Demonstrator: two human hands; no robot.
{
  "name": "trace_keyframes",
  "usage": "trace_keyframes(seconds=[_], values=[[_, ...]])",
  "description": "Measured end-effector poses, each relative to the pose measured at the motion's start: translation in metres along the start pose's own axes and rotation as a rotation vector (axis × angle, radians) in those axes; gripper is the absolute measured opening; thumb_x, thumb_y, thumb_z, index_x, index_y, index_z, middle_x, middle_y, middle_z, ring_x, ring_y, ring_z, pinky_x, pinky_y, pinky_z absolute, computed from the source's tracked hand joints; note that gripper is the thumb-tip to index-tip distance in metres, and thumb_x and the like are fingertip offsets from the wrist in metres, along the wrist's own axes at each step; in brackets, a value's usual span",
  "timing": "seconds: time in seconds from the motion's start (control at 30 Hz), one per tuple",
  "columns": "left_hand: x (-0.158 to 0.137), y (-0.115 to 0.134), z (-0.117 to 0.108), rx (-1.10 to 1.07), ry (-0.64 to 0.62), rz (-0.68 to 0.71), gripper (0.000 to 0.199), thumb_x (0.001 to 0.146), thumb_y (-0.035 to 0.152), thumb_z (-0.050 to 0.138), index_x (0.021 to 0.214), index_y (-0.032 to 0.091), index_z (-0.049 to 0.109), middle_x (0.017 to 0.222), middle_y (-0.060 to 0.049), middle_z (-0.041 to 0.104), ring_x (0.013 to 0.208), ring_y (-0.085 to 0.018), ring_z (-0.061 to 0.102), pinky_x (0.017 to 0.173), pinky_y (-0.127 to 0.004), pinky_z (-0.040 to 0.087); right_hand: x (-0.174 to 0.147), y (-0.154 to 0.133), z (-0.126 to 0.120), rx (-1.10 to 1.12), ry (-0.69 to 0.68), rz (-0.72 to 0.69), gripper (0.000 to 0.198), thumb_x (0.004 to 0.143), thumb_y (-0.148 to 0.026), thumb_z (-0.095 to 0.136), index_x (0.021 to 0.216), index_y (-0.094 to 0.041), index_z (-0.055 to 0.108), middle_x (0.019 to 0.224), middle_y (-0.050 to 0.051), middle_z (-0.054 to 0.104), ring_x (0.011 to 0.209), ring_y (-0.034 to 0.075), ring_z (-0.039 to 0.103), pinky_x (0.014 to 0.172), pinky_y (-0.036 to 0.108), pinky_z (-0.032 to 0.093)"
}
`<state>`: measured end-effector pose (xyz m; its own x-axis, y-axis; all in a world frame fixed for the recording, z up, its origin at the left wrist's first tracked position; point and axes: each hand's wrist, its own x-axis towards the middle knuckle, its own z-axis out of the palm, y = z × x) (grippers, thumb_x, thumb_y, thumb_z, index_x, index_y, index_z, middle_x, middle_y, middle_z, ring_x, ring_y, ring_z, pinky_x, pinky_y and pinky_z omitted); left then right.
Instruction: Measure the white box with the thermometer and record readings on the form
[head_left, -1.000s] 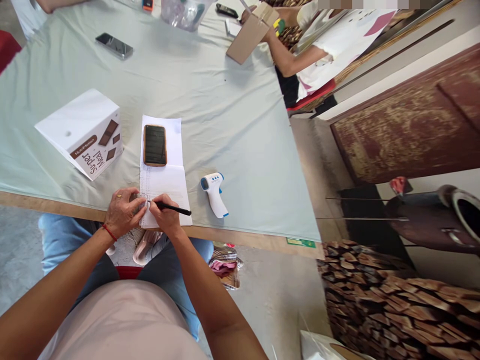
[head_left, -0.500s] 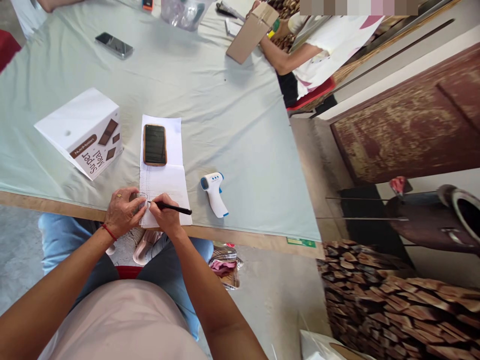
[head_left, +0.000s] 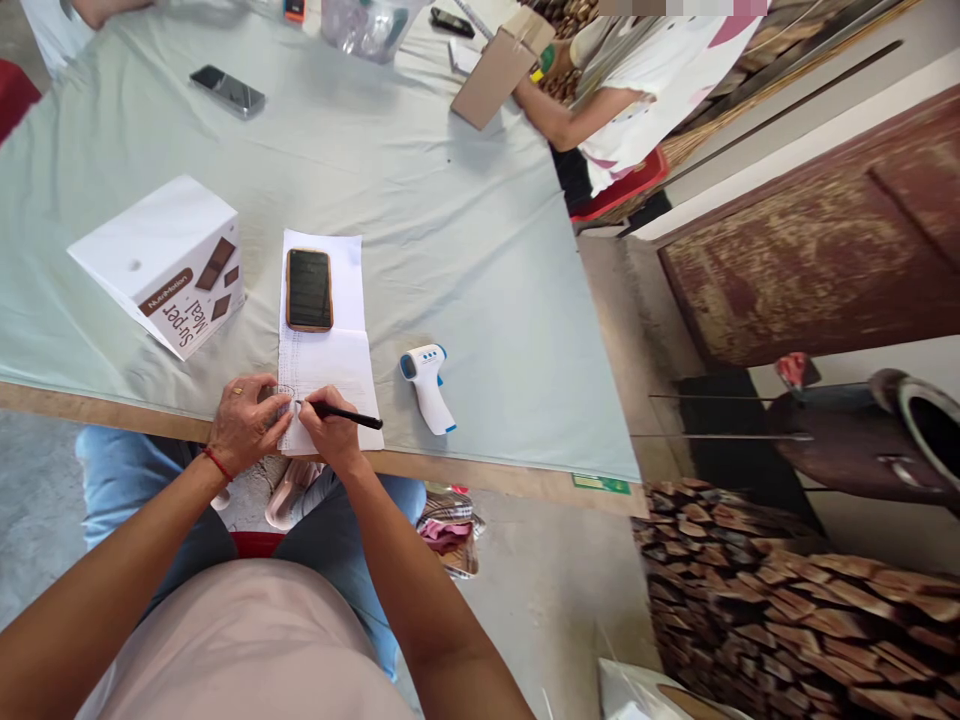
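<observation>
My right hand (head_left: 330,425) is closed around a black pen (head_left: 352,413), its tip on the lower page of an open notebook (head_left: 345,355). My left hand (head_left: 247,422) rests at the page's left edge, thumb and fingers pinched together. Between them shows a small clear piece with a rounded edge (head_left: 286,391), its kind unclear. On the notebook's upper page lies a phone in an orange-brown case (head_left: 309,290). Right of the page is a white and blue infrared thermometer (head_left: 429,388). A white printed box (head_left: 176,265) stands to the left.
Another phone (head_left: 227,90) lies farther back on the cloth-covered table (head_left: 480,270). At the far right, a co-worker's arm (head_left: 551,115) reaches to a cardboard box (head_left: 495,75). A clear plastic bag (head_left: 367,25) sits at the back. Stacked firewood (head_left: 787,610) is on the floor to the right.
My hands and the pen have hardly moved. At the back right, the co-worker has shifted slightly, and a hand above the cardboard box no longer shows, leaving a black object behind it in fuller view.
</observation>
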<state>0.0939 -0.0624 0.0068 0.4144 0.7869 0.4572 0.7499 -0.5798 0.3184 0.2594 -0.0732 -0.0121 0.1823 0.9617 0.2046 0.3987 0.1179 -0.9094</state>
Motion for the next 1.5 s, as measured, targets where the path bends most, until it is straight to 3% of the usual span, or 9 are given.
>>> trace_keyframes(seconds=[0.3, 0.57, 0.97, 1.5], values=[[0.0012, 0.0013, -0.0006, -0.076, -0.029, -0.054, 0.019, 0.088, 0.034, 0.061, 0.098, 0.023, 0.073, 0.113, -0.011, 0.062, 0.107, -0.027, 0.056, 0.098, -0.047, 0.046, 0.0004, 0.0009, 0.0007, 0.032, 0.023, -0.01, 0.015, 0.075, -0.034, 0.051, 0.065, -0.022, 0.052, 0.058, -0.003, 0.053, 0.056, 0.013, 0.048, 0.058, 0.027, 0.041], [0.0004, 0.0003, 0.0004, -0.017, -0.023, -0.025, 0.02, 0.088, 0.034, 0.06, 0.098, 0.022, 0.073, 0.112, -0.01, 0.062, 0.107, -0.026, 0.056, 0.098, -0.044, 0.046, 0.0008, 0.0004, 0.0017, 0.056, 0.086, -0.002, 0.014, 0.074, -0.033, 0.05, 0.065, -0.023, 0.05, 0.058, -0.003, 0.052, 0.055, 0.013, 0.047, 0.057, 0.027, 0.042], [0.0012, 0.001, -0.0006, -0.042, -0.061, -0.06, 0.022, 0.089, 0.035, 0.059, 0.099, 0.022, 0.073, 0.113, -0.01, 0.062, 0.109, -0.026, 0.056, 0.099, -0.044, 0.044, 0.0007, 0.0018, 0.0013, -0.005, 0.06, 0.0, 0.014, 0.074, -0.035, 0.05, 0.065, -0.023, 0.05, 0.058, -0.003, 0.052, 0.055, 0.014, 0.046, 0.057, 0.028, 0.04], [0.0006, -0.0004, -0.0017, -0.058, -0.027, -0.06, 0.021, 0.088, 0.036, 0.059, 0.095, 0.022, 0.072, 0.111, -0.01, 0.062, 0.105, -0.025, 0.058, 0.096, -0.045, 0.047, 0.006, -0.0048, -0.0008, 0.194, 0.165, 0.066, 0.019, 0.076, -0.039, 0.053, 0.071, -0.021, 0.052, 0.063, -0.002, 0.055, 0.06, 0.014, 0.05, 0.06, 0.028, 0.045]])
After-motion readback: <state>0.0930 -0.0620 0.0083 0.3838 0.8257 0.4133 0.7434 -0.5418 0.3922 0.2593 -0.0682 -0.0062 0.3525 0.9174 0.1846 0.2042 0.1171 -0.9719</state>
